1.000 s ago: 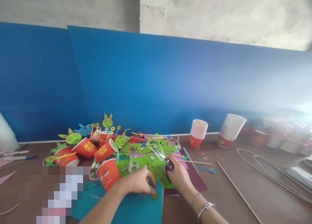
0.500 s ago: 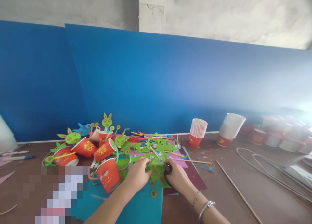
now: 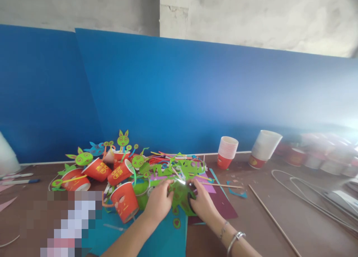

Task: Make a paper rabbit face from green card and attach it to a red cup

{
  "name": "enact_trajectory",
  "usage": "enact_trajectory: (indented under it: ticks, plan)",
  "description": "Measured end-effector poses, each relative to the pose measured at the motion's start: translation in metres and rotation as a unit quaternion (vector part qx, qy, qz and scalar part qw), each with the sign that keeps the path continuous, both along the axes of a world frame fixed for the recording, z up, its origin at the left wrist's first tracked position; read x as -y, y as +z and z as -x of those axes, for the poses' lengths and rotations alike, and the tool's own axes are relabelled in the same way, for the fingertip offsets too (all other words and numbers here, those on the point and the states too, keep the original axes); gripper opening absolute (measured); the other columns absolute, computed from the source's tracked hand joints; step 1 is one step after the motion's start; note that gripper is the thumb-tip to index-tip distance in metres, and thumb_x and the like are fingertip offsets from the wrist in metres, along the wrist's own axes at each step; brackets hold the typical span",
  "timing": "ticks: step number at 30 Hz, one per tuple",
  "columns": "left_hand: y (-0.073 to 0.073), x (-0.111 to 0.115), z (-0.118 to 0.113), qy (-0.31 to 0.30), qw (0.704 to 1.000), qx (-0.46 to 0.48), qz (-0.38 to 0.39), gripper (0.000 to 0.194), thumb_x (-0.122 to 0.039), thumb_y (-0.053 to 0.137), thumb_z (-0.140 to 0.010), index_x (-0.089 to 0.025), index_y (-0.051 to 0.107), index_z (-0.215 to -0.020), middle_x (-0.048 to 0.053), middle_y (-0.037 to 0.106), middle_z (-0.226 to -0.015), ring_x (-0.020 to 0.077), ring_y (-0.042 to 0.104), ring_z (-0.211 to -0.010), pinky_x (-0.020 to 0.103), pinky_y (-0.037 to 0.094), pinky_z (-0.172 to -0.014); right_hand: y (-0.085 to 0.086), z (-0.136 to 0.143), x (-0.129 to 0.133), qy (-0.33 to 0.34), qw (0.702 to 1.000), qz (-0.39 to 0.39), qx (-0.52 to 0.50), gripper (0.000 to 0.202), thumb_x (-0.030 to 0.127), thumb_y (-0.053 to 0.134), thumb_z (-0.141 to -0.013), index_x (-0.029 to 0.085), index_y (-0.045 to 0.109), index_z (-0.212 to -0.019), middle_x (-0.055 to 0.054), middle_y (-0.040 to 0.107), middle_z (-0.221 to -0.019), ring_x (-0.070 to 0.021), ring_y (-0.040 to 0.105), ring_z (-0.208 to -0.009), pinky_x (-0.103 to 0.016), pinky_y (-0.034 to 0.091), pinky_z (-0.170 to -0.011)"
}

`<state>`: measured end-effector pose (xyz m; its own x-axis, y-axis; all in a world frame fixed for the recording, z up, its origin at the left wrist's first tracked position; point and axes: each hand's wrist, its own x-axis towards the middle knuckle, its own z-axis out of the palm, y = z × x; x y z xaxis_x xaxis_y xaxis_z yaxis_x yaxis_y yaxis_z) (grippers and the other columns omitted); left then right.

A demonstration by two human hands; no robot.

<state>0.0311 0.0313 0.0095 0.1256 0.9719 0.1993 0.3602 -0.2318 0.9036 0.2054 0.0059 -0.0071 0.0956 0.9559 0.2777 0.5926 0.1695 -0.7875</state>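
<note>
At six o'clock, my left hand is pinching green paper, likely light, flimsy, best gripped edgewise; my right hand is gripping scissors.

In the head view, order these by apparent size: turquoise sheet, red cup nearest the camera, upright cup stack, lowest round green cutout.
1. Turquoise sheet, partly covered
2. Red cup and upright cup stack: too alike to rank, the first being nearer the camera
3. Round green cutout
</note>
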Motion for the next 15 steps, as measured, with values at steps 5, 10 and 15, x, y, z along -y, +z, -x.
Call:
enact_trajectory:
  ticks: [5,10,15]
  plan:
    - [0.005,-0.010,0.000,0.047,0.986,0.152,0.045,0.023,-0.043,0.061,-0.070,-0.021,0.054,-0.070,-0.003,0.053,-0.054,0.0160,0.055,-0.050,0.026,0.041,-0.050,0.007,0.000,0.002,-0.059,0.989,-0.033,-0.130,0.037,0.030,0.061,-0.073,0.020,0.052,-0.107,-0.009,0.062,-0.101,-0.0226,0.057,-0.085,-0.030,0.046,-0.067]
    - [0.017,-0.005,0.000,0.072,0.911,0.382,0.140,0.033,-0.044,0.070,-0.064,-0.021,0.048,-0.076,-0.006,0.056,-0.063,0.0103,0.057,-0.055,0.019,0.040,-0.047,0.011,0.005,0.005,0.051,0.979,0.008,-0.198,0.030,0.037,0.066,-0.074,0.017,0.058,-0.095,-0.001,0.059,-0.074,-0.0149,0.052,-0.066,-0.025,0.042,-0.060]
    - [0.022,-0.002,-0.003,0.044,0.842,0.502,0.192,0.037,-0.035,0.080,-0.057,-0.018,0.049,-0.069,-0.009,0.048,-0.055,0.0033,0.045,-0.047,0.014,0.032,-0.044,0.007,0.014,0.009,0.161,0.962,0.094,-0.200,0.032,0.039,0.070,-0.071,0.014,0.061,-0.088,0.004,0.049,-0.060,-0.0094,0.042,-0.055,-0.021,0.032,-0.049]
